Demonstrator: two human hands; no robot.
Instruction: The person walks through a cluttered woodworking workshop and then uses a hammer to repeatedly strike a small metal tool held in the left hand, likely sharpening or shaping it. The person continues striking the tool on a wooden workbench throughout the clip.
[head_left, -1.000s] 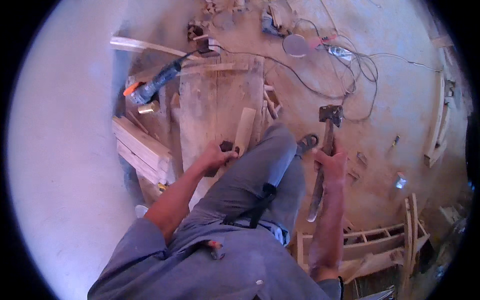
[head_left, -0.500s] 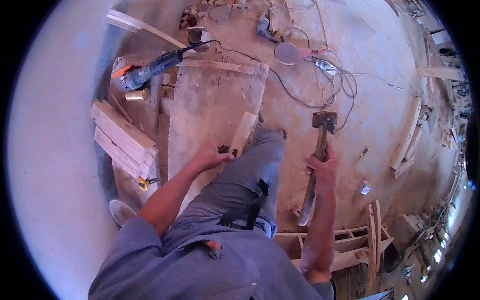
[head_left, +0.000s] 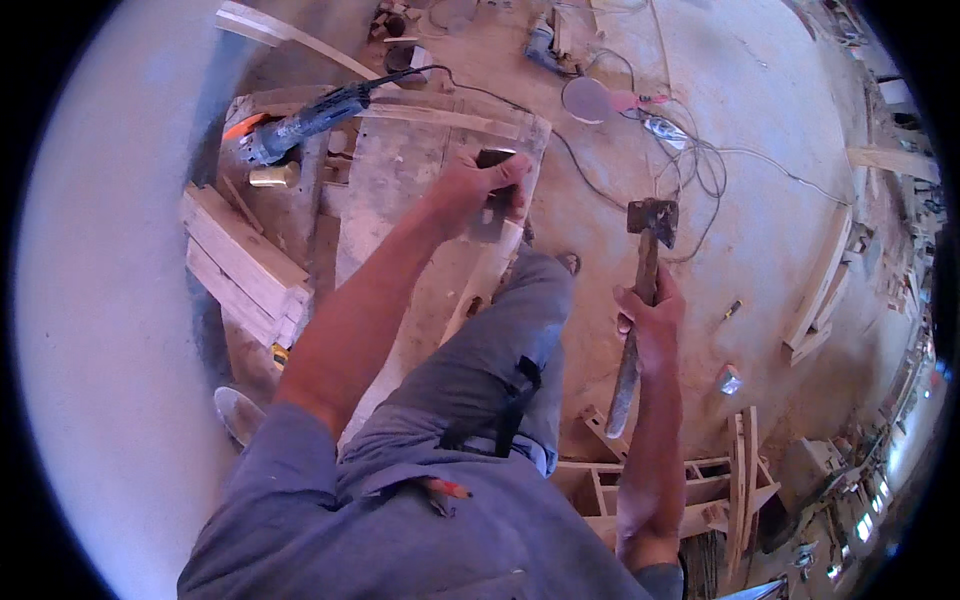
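Upright in my left hand [head_left: 478, 190] is a chisel with a dark top and a broad, flat grey blade [head_left: 487, 226], its outline partly blurred. My fingers are closed round it, over the far end of a pale wooden piece [head_left: 487, 268] with a dark hole. That piece lies along my thigh on a wide, worn board [head_left: 385, 210]; my leg hides part of it. To the right, my right hand [head_left: 652, 312] grips a hammer by its wooden handle [head_left: 622, 385]. The hammer's blocky, dark metal head [head_left: 652, 220] points away from me, above the floor.
An angle grinder [head_left: 305, 125] with a cord lies on the board's far left, near a brass-coloured cylinder [head_left: 274, 176]. Stacked timber [head_left: 245, 265] lies at left. A round disc [head_left: 586, 100] and looped cables [head_left: 700, 165] are on the floor. A wooden frame [head_left: 700, 485] stands near right.
My left hand has moved away from me and up with the chisel, from beside the hole toward the piece's far end. The hammer has shifted only slightly.
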